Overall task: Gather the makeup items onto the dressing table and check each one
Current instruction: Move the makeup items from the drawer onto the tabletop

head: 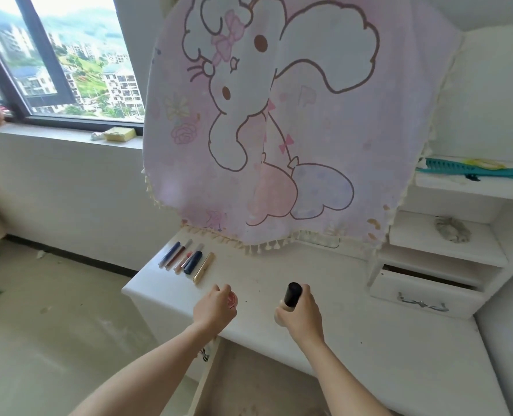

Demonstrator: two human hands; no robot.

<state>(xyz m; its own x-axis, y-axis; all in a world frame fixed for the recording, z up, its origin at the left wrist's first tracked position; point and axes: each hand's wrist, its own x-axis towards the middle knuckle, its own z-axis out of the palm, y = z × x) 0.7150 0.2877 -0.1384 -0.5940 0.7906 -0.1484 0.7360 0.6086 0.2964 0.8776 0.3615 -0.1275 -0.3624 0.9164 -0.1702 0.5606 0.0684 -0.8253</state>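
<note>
Curling over a small pinkish jar [233, 298], the fingers of the left hand [216, 307] close on it from above, so only its far rim shows; whether it sits on the surface or is held just off it I cannot tell. Well apart from it, the right hand [301, 310] has its fingers wrapped round a bottle [292, 292]. The bottle's black cap stands clear above the fist, and a strip of beige body shows on the thumb side. Both hands are over the near part of the white dressing table [324, 283], just inside its front edge, the left one toward the front left corner. Between the hands the top lies bare, and more open surface runs to the right and back toward the wall. Further out, near the left edge, a row of slim makeup tubes [186, 261] lies side by side, slanted toward the back, the gold one nearest the left hand. Behind them the tasselled hem of a pink rabbit cloth [279, 115] hangs down to the back of the table. To the right a drawer [423, 292] stands slightly ajar under white shelves [441, 253], with a teal comb [459, 170] on the upper one. Left of the table the floor [54, 325] lies open below the window sill [54, 135], where a yellow sponge [120, 134] rests
</note>
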